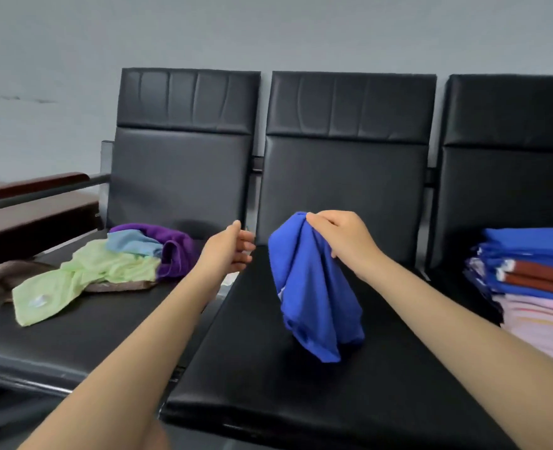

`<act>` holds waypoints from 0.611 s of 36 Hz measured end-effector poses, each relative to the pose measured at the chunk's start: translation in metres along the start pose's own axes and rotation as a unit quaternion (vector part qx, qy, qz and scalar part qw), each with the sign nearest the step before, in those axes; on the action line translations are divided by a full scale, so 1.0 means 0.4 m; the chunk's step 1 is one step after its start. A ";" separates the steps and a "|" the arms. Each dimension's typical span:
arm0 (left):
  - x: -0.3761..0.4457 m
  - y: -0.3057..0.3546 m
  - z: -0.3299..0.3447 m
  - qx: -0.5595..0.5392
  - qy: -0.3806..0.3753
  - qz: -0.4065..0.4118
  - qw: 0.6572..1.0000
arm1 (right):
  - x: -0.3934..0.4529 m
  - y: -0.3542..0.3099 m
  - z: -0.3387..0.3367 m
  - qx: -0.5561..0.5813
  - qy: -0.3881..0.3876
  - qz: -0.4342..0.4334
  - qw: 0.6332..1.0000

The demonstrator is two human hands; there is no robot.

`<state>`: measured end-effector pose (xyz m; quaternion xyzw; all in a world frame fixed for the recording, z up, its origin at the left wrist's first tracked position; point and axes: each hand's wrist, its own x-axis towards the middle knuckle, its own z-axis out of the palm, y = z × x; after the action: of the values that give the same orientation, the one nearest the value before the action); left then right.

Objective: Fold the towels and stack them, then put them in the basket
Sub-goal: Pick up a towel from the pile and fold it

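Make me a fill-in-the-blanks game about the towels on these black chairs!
1. The right hand pinches a ____ towel by its top.
2. The left hand is open and holds ____.
3. The loose pile of unfolded towels lies on the ____ seat.
4. The folded stack sits on the ____ seat.

Missing words: blue; nothing; left; right

folded towel stack (535,280) cut off at right edge, brown towel (8,274) partly hidden
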<state>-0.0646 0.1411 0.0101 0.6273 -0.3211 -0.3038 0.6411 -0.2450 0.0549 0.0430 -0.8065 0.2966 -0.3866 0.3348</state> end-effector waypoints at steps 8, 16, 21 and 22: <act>0.009 -0.156 0.166 0.099 -0.162 -0.114 0.975 | -0.044 0.249 -0.029 0.101 0.045 0.176 0.978; 0.035 -0.214 0.257 0.079 -0.202 -0.082 0.973 | -0.102 0.357 -0.040 0.043 -0.022 0.198 0.979; 0.038 -0.249 0.249 0.207 -0.184 -0.049 0.960 | -0.100 0.363 -0.046 0.066 -0.021 0.190 0.979; 0.038 -0.254 0.243 0.226 -0.187 -0.038 0.955 | -0.098 0.363 -0.046 0.067 -0.018 0.187 0.980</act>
<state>-0.1311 0.0668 -0.0905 0.6995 -0.4714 -0.3591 0.3993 -0.3127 -0.0090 -0.0766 -0.7191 0.4101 -0.3217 0.4596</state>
